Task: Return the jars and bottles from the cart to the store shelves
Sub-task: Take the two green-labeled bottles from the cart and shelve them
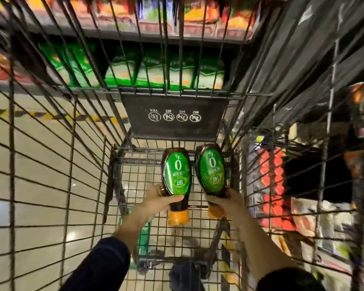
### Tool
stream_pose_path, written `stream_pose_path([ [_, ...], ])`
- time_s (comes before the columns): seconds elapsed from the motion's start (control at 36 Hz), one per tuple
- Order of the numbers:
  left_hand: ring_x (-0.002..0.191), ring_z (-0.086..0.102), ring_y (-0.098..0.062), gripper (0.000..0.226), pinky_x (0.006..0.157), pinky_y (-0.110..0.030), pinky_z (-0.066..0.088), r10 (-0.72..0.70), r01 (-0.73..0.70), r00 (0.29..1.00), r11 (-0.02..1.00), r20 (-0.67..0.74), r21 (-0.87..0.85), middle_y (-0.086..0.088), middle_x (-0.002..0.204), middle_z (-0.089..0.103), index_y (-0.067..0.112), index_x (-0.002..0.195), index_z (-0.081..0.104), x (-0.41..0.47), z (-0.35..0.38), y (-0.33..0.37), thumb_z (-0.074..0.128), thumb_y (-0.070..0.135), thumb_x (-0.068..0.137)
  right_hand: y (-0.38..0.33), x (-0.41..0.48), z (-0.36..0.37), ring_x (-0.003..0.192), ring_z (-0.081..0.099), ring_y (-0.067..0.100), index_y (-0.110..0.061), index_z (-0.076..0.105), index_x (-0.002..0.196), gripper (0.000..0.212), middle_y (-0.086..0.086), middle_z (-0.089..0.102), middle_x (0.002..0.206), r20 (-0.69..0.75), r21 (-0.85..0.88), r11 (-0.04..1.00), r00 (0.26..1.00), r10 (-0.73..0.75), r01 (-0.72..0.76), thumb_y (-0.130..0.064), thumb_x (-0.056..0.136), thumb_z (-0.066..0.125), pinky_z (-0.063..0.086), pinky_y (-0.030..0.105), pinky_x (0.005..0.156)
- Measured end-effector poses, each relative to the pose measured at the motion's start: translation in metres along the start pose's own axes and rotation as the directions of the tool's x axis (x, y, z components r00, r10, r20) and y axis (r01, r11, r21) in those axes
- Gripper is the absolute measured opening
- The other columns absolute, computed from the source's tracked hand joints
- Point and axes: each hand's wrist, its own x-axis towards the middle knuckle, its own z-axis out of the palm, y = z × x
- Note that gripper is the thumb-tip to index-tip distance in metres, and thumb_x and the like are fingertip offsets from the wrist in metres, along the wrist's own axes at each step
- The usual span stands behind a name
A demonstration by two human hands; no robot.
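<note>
Two dark bottles with green oval labels and orange caps lie low inside the wire cart (pixel 51 156), caps toward me. My left hand (pixel 156 201) grips the left bottle (pixel 176 175) at its neck, thumb across the lower edge of the label. My right hand (pixel 229 201) grips the right bottle (pixel 212 171) near its neck, just above the orange cap. Both bottles sit side by side, close above the cart's mesh floor. Dark sleeves cover both forearms.
A black child-seat flap (pixel 174 114) with white icons hangs at the cart's far end. Shelves with green-and-white packets (pixel 156 72) stand beyond it. More shelves with red goods (pixel 273 175) line the right side. Tiled floor (pixel 29 122) lies to the left.
</note>
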Motion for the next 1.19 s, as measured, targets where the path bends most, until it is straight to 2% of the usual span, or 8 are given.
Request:
stream_pose_path([
  [0.14,0.102,0.064,-0.024,0.042,0.091,-0.039,0.052,-0.025,0.025,1.0,0.999,0.004,0.023,-0.004,0.107,0.065,0.024,0.094,0.056,0.005,0.0,-0.003,0.081,0.006,0.067,-0.005,0.007,-0.001,0.1,0.059,0.025,-0.012,0.059,0.116,0.072,0.01,0.062,0.112,0.017,0.111,0.991,0.998,0.067,-0.068,-0.011,0.051,0.09,0.049,0.037,0.089],
  [0.33,0.101,0.063,-0.025,0.038,0.076,-0.027,0.052,-0.04,0.04,0.999,0.999,0.0,-0.009,-0.007,0.11,0.065,0.023,0.095,0.055,-0.006,-0.002,0.003,0.078,0.004,0.07,0.007,0.003,0.006,0.101,0.062,0.03,-0.02,0.061,0.114,0.094,0.01,0.065,0.115,0.159,0.363,0.915,0.979,0.126,-0.176,-0.038,0.027,0.093,0.052,0.053,0.087],
  [0.47,0.102,0.065,-0.021,0.079,0.069,-0.023,0.054,-0.041,0.041,0.999,0.999,-0.018,-0.005,-0.012,0.12,0.063,0.01,0.127,0.049,-0.013,-0.012,0.004,0.086,0.015,0.057,-0.002,-0.018,0.017,0.085,0.057,0.021,-0.018,0.061,0.091,0.028,0.006,0.063,0.097,0.159,0.478,0.864,0.983,0.09,-0.157,-0.014,0.07,0.079,0.052,0.045,0.085],
  [0.56,0.101,0.066,-0.021,0.08,0.07,-0.025,0.055,-0.037,0.037,0.999,0.999,-0.028,0.005,-0.01,0.116,0.065,0.011,0.124,0.052,-0.021,-0.017,0.006,0.088,0.018,0.054,-0.006,-0.028,0.024,0.1,0.061,0.025,-0.018,0.064,0.102,0.043,0.008,0.066,0.11,0.192,0.539,0.825,0.979,0.074,-0.168,-0.025,0.064,0.08,0.052,0.047,0.088],
  [0.75,0.099,0.067,-0.022,0.038,0.077,-0.029,0.055,0.066,-0.068,0.997,0.996,-0.038,-0.049,-0.01,0.107,0.07,0.012,0.107,0.063,-0.061,-0.014,0.017,0.078,0.009,0.072,-0.016,-0.067,0.027,0.107,0.063,0.028,-0.023,0.066,0.101,0.027,0.006,0.07,0.104,0.286,0.665,0.724,0.958,-0.022,-0.182,-0.03,0.075,0.071,0.047,0.05,0.097],
  [0.92,0.11,0.06,-0.019,0.095,0.1,-0.041,0.043,0.098,-0.101,0.995,0.99,-0.027,-0.1,-0.007,0.122,0.062,0.022,0.126,0.052,-0.107,-0.017,0.028,0.091,0.042,0.042,-0.024,-0.109,0.021,0.105,0.065,0.032,-0.014,0.061,0.118,0.05,0.013,0.07,0.112,0.288,0.698,0.702,0.953,-0.095,-0.141,-0.031,0.072,0.07,0.05,0.051,0.091],
  [1.06,0.104,0.062,-0.017,0.055,0.072,-0.022,0.05,0.19,-0.194,0.981,0.976,-0.049,-0.096,-0.007,0.116,0.065,0.018,0.115,0.058,-0.15,-0.018,0.049,0.081,0.026,0.066,-0.047,-0.147,0.006,0.103,0.064,0.031,-0.016,0.061,0.113,0.046,0.01,0.069,0.109,0.242,0.707,0.704,0.96,-0.142,-0.074,-0.024,0.069,0.073,0.051,0.053,0.09],
  [1.19,0.095,0.063,-0.022,0.035,0.08,-0.039,0.05,0.306,-0.317,0.947,0.939,-0.099,-0.133,-0.005,0.104,0.067,0.026,0.104,0.059,-0.198,-0.021,0.082,0.075,0.022,0.073,-0.083,-0.2,-0.01,0.108,0.059,0.022,-0.013,0.056,0.121,0.062,0.003,0.058,0.126,0.141,0.727,0.684,0.962,-0.232,0.059,-0.024,0.064,0.077,0.058,0.035,0.062],
])
